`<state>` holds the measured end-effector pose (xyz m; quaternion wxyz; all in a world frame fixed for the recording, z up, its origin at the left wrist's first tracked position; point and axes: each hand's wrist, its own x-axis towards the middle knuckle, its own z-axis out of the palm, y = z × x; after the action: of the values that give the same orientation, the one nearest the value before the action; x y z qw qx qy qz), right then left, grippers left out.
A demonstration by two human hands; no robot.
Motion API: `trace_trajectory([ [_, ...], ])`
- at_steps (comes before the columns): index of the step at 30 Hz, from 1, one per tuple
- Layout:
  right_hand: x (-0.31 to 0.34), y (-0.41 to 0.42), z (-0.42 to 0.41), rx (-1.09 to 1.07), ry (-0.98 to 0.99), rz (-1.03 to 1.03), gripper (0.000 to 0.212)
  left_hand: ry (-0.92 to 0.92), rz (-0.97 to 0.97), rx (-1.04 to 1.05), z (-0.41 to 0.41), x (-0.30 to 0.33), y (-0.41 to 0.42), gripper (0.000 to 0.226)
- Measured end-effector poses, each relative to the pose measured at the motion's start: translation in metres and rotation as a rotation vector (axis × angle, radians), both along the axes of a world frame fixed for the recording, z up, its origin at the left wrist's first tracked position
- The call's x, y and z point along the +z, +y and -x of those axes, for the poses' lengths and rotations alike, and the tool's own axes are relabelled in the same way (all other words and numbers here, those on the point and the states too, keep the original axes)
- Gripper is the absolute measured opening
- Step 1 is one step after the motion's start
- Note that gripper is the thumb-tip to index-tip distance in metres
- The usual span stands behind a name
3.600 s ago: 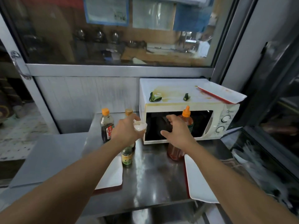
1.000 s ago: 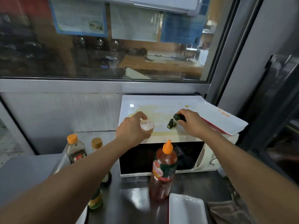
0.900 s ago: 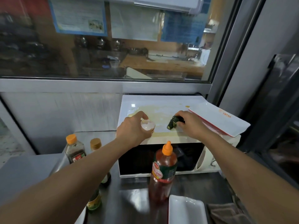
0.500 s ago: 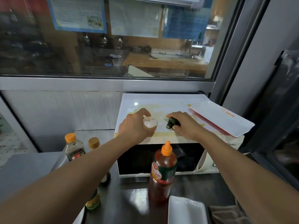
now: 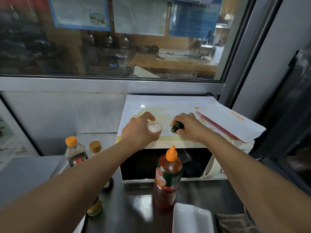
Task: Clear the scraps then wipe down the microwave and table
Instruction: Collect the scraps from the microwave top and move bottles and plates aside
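Seen from the head camera, the left hand [image 5: 140, 132] curls around a small clear plastic cup [image 5: 155, 126] held over the front edge of the white microwave's [image 5: 168, 105] yellow-stained top. Just to its right, the right hand [image 5: 188, 127] pinches dark green vegetable scraps [image 5: 175, 128] against that top. A white rectangular tray with a red underside [image 5: 232, 122] overhangs the microwave's right side, and a red sauce bottle with an orange nozzle [image 5: 168, 177] stands on the steel table [image 5: 134, 207] before the door.

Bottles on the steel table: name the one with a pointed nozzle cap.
The red sauce squeeze bottle before the microwave; the others wear flat screw caps.
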<state>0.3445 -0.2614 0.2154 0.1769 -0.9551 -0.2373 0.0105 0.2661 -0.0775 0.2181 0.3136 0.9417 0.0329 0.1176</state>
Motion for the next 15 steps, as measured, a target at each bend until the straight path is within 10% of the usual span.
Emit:
trace_trajectory([
  [15, 0.019, -0.013, 0.014, -0.092, -0.05, -0.121, 0.021, -0.027, -0.019, 0.029, 0.005, 0.006, -0.001, 0.044],
])
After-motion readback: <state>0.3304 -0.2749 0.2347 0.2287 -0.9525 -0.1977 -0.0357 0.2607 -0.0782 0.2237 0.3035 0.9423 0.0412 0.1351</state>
